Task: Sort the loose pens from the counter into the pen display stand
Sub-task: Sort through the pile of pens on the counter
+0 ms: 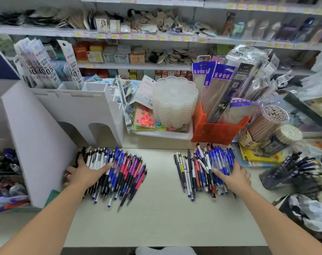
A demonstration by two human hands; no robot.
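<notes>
Resting on 2 piles of pens on the counter, the left hand lay flat with released fingers, and the right hand curled its fingers around blue pens.

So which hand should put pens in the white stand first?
Probably the left hand: it rests on the pen pile right beside the white stand. The right hand is farther away.

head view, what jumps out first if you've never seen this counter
Two heaps of loose pens lie on the pale counter: the left pile under the left hand, the right pile under the right hand. Behind the left pile stands a white display stand.
</notes>
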